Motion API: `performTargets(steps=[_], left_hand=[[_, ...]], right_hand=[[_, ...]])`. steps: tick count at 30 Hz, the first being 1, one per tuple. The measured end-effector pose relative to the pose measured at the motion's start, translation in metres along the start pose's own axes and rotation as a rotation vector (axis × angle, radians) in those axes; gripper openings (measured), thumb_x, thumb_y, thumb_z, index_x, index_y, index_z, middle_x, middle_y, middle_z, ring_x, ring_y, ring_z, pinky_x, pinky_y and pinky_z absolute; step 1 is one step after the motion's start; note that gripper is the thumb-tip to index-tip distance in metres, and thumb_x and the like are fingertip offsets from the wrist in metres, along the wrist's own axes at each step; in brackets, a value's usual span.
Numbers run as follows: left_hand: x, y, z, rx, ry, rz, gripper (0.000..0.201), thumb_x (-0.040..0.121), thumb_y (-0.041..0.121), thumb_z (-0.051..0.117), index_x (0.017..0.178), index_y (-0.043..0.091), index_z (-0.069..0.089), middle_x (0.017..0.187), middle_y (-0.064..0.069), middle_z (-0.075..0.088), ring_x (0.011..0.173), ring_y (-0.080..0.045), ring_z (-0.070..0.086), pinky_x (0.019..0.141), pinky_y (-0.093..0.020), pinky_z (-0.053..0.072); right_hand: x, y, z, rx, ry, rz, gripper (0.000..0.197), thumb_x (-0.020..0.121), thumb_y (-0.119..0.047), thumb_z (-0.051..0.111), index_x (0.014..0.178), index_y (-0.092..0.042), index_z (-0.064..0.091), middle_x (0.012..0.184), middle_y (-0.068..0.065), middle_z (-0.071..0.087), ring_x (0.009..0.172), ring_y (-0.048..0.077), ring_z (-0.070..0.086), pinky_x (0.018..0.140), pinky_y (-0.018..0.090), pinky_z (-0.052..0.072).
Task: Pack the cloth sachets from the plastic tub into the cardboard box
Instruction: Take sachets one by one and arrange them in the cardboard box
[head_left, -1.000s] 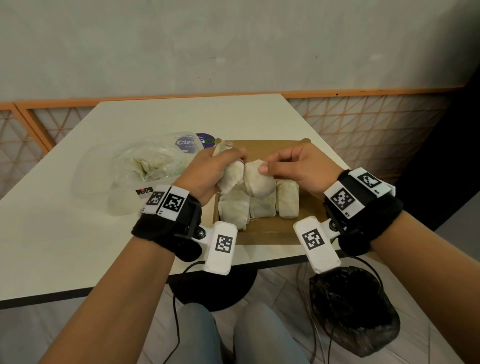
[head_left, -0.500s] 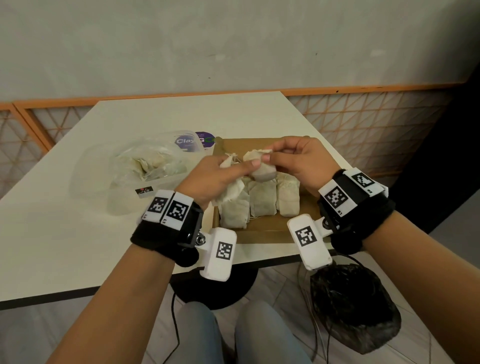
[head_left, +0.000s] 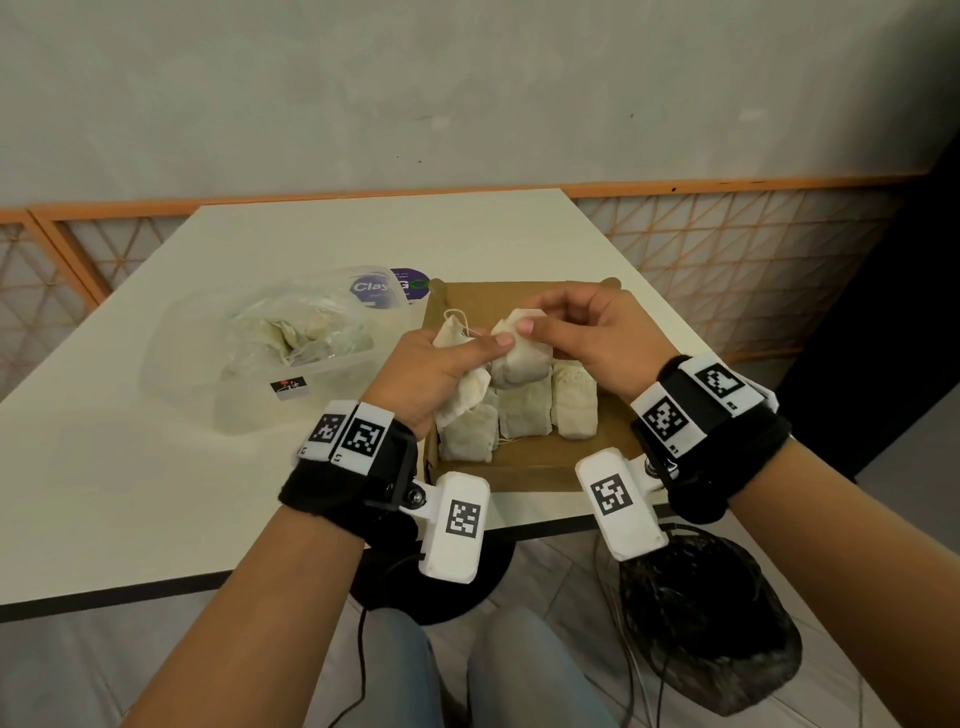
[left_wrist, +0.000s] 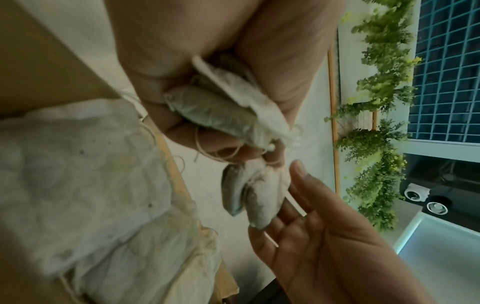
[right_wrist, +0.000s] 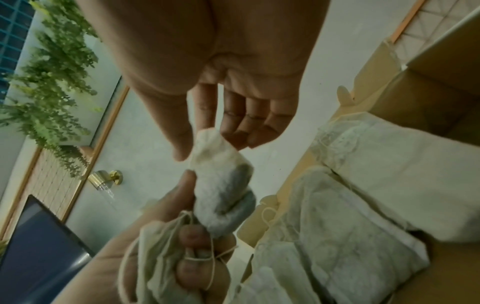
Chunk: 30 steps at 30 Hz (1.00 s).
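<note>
An open cardboard box lies on the white table, with three cloth sachets side by side near its front. To its left stands a clear plastic tub holding more sachets. Above the box, my left hand grips a bunch of sachets in curled fingers. My right hand pinches the top of one sachet between thumb and forefinger. That sachet hangs between both hands, and its string is tangled round my left fingers.
A round purple sticker is on the table behind the tub. The box sits close to the table's front edge. A black bag rests on the floor under the table's right side. Orange lattice railing runs behind.
Both hands have come up from the packed row. My right hand has pulled one sachet up and away from the bunch in my left hand.
</note>
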<state>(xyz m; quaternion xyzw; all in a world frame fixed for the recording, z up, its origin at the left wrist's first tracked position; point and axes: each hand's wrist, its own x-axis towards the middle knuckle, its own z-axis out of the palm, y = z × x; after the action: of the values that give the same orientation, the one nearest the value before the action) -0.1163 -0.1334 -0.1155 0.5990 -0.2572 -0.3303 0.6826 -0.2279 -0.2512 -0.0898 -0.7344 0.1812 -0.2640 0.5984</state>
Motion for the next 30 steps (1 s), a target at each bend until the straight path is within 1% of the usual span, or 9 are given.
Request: performTargets(steps=[3, 7, 10, 14, 18, 22, 25, 28, 30], left_hand=[[-0.002, 0.001, 0.001, -0.036, -0.013, -0.017, 0.005, 0.083, 0.011, 0.068, 0.083, 0.007, 0.064, 0.059, 0.003, 0.064, 0.052, -0.007, 0.059, 0.048, -0.017, 0.047], [-0.001, 0.003, -0.006, -0.142, 0.029, -0.060, 0.006, 0.086, 0.009, 0.065, 0.089, 0.005, 0.064, 0.058, 0.002, 0.063, 0.049, -0.006, 0.058, 0.042, -0.015, 0.042], [0.002, 0.001, -0.010, -0.148, 0.082, -0.064, 0.007, 0.085, 0.012, 0.067, 0.087, 0.006, 0.063, 0.056, 0.003, 0.060, 0.049, -0.007, 0.056, 0.042, -0.015, 0.041], [0.000, 0.001, -0.003, -0.056, -0.023, -0.057, 0.021, 0.087, 0.011, 0.064, 0.102, -0.002, 0.064, 0.068, -0.005, 0.061, 0.053, -0.011, 0.057, 0.044, -0.017, 0.042], [-0.002, 0.003, 0.000, -0.024, -0.042, -0.059, 0.012, 0.088, 0.015, 0.063, 0.085, 0.003, 0.064, 0.060, -0.001, 0.060, 0.050, -0.010, 0.055, 0.045, -0.018, 0.043], [-0.003, 0.002, -0.004, 0.051, -0.087, -0.012, 0.043, 0.076, 0.034, 0.077, 0.096, -0.002, 0.064, 0.069, -0.005, 0.057, 0.061, -0.013, 0.053, 0.054, -0.019, 0.042], [-0.006, 0.003, -0.002, 0.089, -0.086, 0.030, 0.012, 0.081, 0.011, 0.072, 0.084, 0.001, 0.067, 0.055, 0.004, 0.060, 0.049, -0.005, 0.054, 0.048, -0.016, 0.041], [-0.006, 0.004, 0.001, 0.133, -0.076, 0.038, 0.018, 0.078, 0.011, 0.073, 0.092, -0.001, 0.069, 0.062, -0.009, 0.060, 0.052, -0.014, 0.054, 0.048, -0.018, 0.043], [-0.006, 0.001, 0.003, 0.136, -0.091, 0.025, 0.025, 0.077, 0.014, 0.074, 0.096, -0.001, 0.070, 0.073, -0.020, 0.063, 0.062, -0.019, 0.057, 0.058, -0.022, 0.046]], right_hand=[[0.002, -0.002, -0.003, -0.068, 0.066, -0.038, 0.011, 0.081, -0.008, 0.068, 0.091, -0.004, 0.069, 0.079, 0.001, 0.066, 0.064, -0.003, 0.060, 0.064, 0.011, 0.049], [0.001, -0.006, -0.015, -0.060, 0.105, -0.044, 0.006, 0.078, -0.008, 0.070, 0.081, -0.014, 0.069, 0.078, -0.001, 0.067, 0.068, 0.002, 0.061, 0.066, 0.014, 0.049], [-0.005, -0.012, -0.017, -0.070, 0.000, -0.022, 0.010, 0.078, -0.004, 0.069, 0.083, -0.013, 0.069, 0.083, 0.008, 0.069, 0.075, 0.014, 0.064, 0.075, 0.025, 0.053], [-0.010, -0.015, -0.005, -0.118, -0.128, 0.011, 0.011, 0.079, -0.002, 0.068, 0.089, -0.001, 0.068, 0.080, 0.006, 0.069, 0.067, 0.003, 0.066, 0.066, 0.013, 0.052], [-0.005, -0.013, 0.000, -0.140, -0.039, 0.005, 0.011, 0.079, -0.004, 0.069, 0.089, -0.002, 0.068, 0.085, 0.014, 0.070, 0.073, 0.013, 0.065, 0.070, 0.016, 0.053], [-0.005, -0.011, 0.003, -0.253, -0.023, -0.048, 0.014, 0.079, -0.012, 0.071, 0.091, -0.004, 0.069, 0.084, 0.013, 0.069, 0.074, 0.013, 0.062, 0.072, 0.019, 0.051], [-0.003, -0.011, 0.002, -0.346, -0.019, -0.077, 0.015, 0.078, -0.015, 0.072, 0.093, -0.012, 0.069, 0.082, 0.001, 0.064, 0.069, 0.002, 0.054, 0.070, 0.014, 0.046], [0.001, -0.015, -0.008, -0.496, -0.085, -0.038, 0.023, 0.079, -0.017, 0.072, 0.101, -0.017, 0.067, 0.091, -0.005, 0.062, 0.076, 0.003, 0.053, 0.078, 0.017, 0.045], [0.000, -0.020, -0.016, -0.511, -0.177, 0.011, 0.015, 0.079, -0.014, 0.071, 0.094, -0.015, 0.067, 0.084, -0.004, 0.065, 0.070, -0.001, 0.057, 0.071, 0.011, 0.045]])
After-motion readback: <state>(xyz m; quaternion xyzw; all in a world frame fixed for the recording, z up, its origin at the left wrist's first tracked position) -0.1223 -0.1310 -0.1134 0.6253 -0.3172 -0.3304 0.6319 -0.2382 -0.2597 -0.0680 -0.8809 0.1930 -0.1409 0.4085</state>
